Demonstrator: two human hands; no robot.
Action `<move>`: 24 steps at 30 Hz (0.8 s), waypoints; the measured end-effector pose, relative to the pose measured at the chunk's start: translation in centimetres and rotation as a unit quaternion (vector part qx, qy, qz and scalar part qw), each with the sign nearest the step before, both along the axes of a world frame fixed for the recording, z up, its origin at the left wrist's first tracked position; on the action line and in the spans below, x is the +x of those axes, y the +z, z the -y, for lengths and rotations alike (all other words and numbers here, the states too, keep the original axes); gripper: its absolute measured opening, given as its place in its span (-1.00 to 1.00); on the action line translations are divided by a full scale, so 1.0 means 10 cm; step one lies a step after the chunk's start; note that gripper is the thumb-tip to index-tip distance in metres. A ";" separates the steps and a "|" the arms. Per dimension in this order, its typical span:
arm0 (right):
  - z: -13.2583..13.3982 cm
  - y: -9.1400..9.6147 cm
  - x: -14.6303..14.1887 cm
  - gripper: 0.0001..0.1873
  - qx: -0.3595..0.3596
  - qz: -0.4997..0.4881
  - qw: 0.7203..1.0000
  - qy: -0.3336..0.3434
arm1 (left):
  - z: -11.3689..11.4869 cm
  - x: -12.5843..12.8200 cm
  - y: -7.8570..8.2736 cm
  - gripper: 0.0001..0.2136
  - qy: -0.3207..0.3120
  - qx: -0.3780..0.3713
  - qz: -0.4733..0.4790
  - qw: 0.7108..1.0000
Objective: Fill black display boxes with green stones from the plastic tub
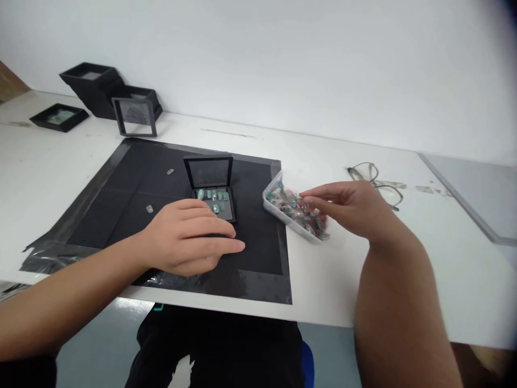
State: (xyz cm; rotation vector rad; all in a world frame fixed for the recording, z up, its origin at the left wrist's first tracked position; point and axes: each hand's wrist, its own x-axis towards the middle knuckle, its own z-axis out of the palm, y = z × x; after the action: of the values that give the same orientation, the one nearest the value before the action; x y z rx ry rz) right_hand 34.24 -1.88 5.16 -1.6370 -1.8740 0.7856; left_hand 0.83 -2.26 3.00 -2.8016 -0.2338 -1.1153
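Observation:
A small black display box [231,207] stands on the dark mat with its clear-windowed lid [208,172] raised. Inside sit several green press-on nails [214,196] in rows. My left hand [194,237] is just in front of the box and covers part of its near side; its fingers are stretched out, holding nothing that shows. To the right, my right hand [347,205] reaches over a clear plastic tub [278,214] full of small coloured pieces [294,209], some in clear wrapping. Thumb and forefinger come together at these pieces; whatever is between them is too small to make out.
Two small silvery tabs [149,209] lie on the black mat [258,242]. Black boxes [95,89] are stacked at the back left, with an open frame [135,117] and a flat box [58,117] beside them. Eyeglasses [375,184] rest beyond my right hand.

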 end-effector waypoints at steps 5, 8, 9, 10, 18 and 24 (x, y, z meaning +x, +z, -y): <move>0.05 0.03 -0.02 -0.78 0.017 -0.101 0.994 0.041 | 0.00 0.01 -0.01 -0.69 -0.002 -0.010 0.008 1.000; 0.07 0.05 -0.05 -0.86 0.016 -0.134 0.990 0.049 | 0.00 0.01 -0.01 -0.70 -0.005 -0.011 0.003 1.000; 0.08 0.05 -0.06 -0.88 0.019 -0.147 0.988 0.047 | 0.00 0.01 -0.01 -0.70 -0.004 -0.011 0.002 1.000; 0.09 0.06 -0.07 -0.90 0.026 -0.162 0.985 0.044 | 0.00 0.01 -0.01 -0.71 -0.003 -0.010 0.002 1.000; 0.11 0.08 -0.10 -0.84 0.099 -0.207 0.973 0.012 | 0.00 0.00 -0.01 -0.71 -0.015 -0.007 -0.003 1.000; 0.15 0.08 -0.10 -0.88 0.133 -0.255 0.956 0.056 | -0.01 0.00 0.00 -0.74 -0.005 0.000 -0.007 1.000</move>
State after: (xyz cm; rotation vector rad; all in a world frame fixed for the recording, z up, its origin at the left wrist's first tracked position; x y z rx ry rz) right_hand 33.22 -3.42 5.99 -1.0456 -1.6205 0.8615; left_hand 0.85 -2.19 3.05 -2.8126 -0.2174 -1.0968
